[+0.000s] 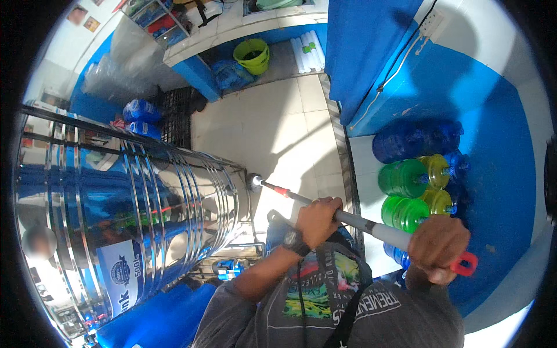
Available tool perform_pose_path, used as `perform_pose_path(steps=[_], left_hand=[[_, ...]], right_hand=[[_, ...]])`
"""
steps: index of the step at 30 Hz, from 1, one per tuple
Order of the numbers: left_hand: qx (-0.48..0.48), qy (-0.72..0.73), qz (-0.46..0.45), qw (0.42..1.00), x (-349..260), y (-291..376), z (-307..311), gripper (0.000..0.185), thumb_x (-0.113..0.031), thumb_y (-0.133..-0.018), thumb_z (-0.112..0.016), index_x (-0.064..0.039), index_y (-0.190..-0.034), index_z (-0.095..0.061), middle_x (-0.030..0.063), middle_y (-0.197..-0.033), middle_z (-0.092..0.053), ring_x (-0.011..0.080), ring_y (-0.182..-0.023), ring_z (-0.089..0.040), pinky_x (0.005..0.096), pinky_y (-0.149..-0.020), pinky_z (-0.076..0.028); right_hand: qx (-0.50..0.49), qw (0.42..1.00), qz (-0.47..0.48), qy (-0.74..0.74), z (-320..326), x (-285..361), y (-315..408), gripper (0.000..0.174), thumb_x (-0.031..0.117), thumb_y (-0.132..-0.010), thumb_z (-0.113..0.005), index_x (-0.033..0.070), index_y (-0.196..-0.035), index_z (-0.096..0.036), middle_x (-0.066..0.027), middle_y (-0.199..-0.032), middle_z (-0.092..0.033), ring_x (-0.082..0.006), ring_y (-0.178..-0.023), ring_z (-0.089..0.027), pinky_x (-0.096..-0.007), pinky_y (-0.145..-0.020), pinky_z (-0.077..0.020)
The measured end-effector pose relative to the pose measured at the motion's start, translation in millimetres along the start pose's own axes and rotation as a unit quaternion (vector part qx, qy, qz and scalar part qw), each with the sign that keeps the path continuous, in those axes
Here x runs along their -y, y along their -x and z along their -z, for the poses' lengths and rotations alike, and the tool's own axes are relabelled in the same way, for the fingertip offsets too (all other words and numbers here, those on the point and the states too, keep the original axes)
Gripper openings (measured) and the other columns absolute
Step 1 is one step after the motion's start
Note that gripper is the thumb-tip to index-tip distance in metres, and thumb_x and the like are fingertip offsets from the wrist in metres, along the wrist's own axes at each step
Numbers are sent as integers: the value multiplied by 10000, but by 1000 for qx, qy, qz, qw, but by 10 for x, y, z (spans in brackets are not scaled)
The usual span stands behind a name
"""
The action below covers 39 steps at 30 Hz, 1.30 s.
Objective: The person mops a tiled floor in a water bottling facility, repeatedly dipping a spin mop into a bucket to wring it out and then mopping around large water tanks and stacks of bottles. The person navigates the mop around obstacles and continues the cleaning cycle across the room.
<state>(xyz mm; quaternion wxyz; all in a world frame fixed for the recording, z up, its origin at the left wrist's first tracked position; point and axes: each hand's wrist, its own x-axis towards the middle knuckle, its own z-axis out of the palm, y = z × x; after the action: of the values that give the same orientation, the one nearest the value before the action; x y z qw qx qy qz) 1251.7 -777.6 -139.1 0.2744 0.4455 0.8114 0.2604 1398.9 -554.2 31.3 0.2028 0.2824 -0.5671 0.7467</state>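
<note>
A long cleaning pole (357, 221), grey with a white grip, slants across in front of my body. My left hand (320, 222), with a black watch on the wrist, is wrapped around its middle. Near the upper end my right hand (439, 248) grips the white part, beside a red hanging loop (464, 264). A red collar (282, 191) sits lower on the shaft. The pole's small head (254, 182) is down by the base of a shiny steel water tank (174, 200); whether it is a mop or a brush I cannot tell.
Tiled floor (248, 117) lies ahead, partly sunlit. Green, yellow and blue water jugs (402, 178) line the right wall. A blue curtain (370, 48) hangs ahead. Under the counter (243, 32) are a yellow-green bucket (252, 56) and white rolls (308, 51). A black crate (176, 115) stands left.
</note>
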Motion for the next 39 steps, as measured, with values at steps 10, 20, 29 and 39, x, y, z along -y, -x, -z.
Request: perform_pose_path(steps=[10, 20, 29, 39], left_hand=[[72, -25, 20, 997, 1658, -1050, -1243, 322, -295, -893, -805, -102, -1146, -751, 174, -1139, -791, 399, -1094, -762, 521, -925, -603], [-48, -53, 174, 982, 3401, -1647, -767, 425, -295, -920, -819, -118, -1288, -701, 195, -1270, -710, 434, -1180, -723, 538, -1042, -580], [-154, 71, 169, 971, 4504, -2722, 115, 415, -217, -935, -874, -72, -1278, -691, 231, -1312, -635, 404, -1185, -668, 491, -1010, -591], [-35, 163, -36, 985, 3289, -3676, 655, 320, -374, -1000, -795, -63, -1065, -760, 218, -1082, -742, 437, -1129, -699, 555, -1047, -532]], right_hand=[[-287, 933, -107, 188, -277, -1894, 1223, 173, 9, -938, -789, 35, -818, -668, -126, -812, -707, -317, -781, -716, -516, -834, -606], [-245, 914, -217, 242, -186, -3225, 688, 60, -4, -987, -779, -29, -1015, -732, -136, -1066, -764, -281, -984, -744, -411, -904, -589], [-291, 867, -290, 282, 324, -4255, -717, 53, -4, -994, -793, -28, -1019, -754, -149, -1130, -787, -259, -1075, -747, -392, -963, -586], [-455, 778, -215, 377, 752, -3506, -1788, 188, 39, -1067, -703, 49, -909, -602, -144, -944, -755, -273, -988, -735, -468, -965, -597]])
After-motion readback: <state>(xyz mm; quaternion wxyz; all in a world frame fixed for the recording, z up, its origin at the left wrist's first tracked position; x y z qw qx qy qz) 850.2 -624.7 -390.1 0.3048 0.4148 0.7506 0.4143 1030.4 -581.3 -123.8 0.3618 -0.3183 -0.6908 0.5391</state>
